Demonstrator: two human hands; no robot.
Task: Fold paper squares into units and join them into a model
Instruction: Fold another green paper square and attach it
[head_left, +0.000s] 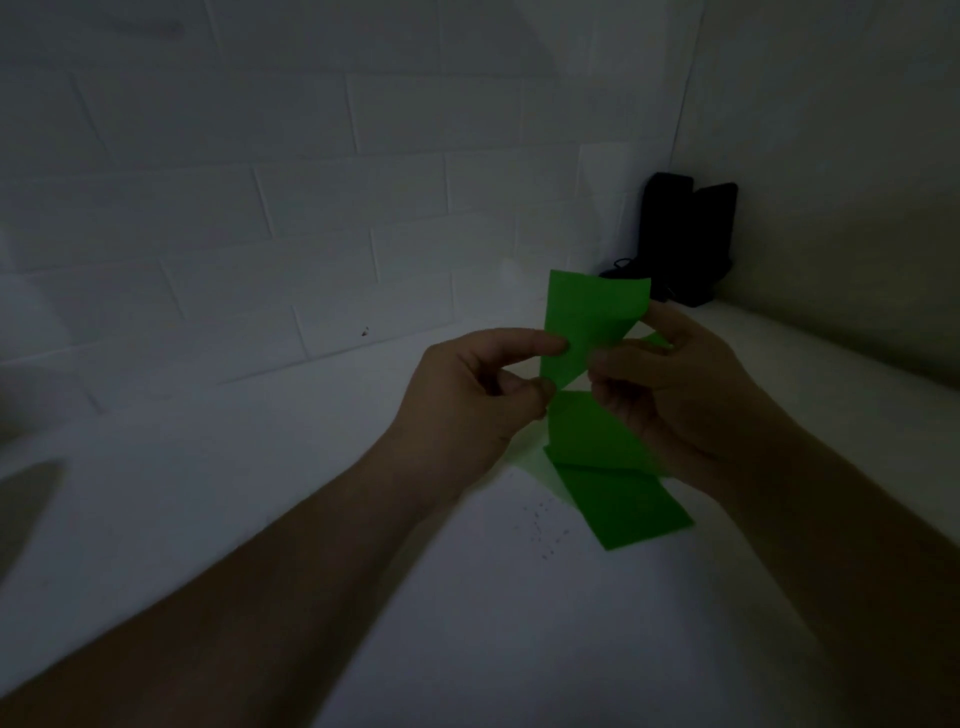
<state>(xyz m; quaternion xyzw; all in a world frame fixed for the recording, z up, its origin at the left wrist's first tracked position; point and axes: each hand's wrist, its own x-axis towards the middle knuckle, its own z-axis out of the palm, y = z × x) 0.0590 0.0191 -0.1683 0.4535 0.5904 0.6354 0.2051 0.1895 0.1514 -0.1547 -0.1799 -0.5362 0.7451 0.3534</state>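
I hold a green paper piece (587, 322) up above the white table (260, 493), its upper part standing upright with a slightly curled top corner. My left hand (467, 400) pinches its lower left edge between thumb and forefinger. My right hand (670, 384) pinches the paper's right side, fingers curled toward the left hand. Below my hands, more green paper pieces (623, 493) lie flat on the table, overlapping, partly hidden by my right hand and wrist.
A dark black object (680, 239) stands in the far right corner where the white brick-pattern wall (260, 208) meets the side wall. Small dark specks (545, 530) dot the table near the loose papers. The scene is dim.
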